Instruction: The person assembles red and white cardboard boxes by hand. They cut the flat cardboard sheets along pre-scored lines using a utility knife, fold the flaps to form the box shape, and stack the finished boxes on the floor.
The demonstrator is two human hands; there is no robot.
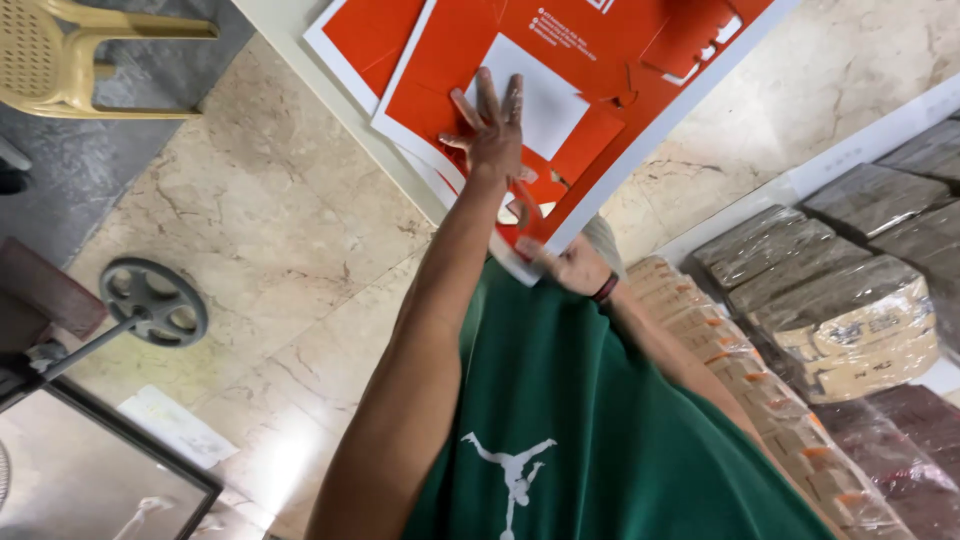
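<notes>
Several orange printed cardboard sheets [600, 60] with white borders lie stacked on a white table [300, 30]. One has a white rectangle [540, 100] in its middle. My left hand [493, 125] lies flat on the top sheet with its fingers spread, holding nothing. My right hand [565, 265], blurred and wearing a dark wristband [605, 288], grips the near edge of the sheets at their lower corner. My green shirt [600, 440] fills the bottom of the view.
Plastic-wrapped bundles of brown flat cartons [840, 300] are stacked at the right. A beige plastic chair [60, 60] stands at top left. On the marble floor [280, 230] lie a metal wheel on a rod [155, 300] and a framed panel [90, 480].
</notes>
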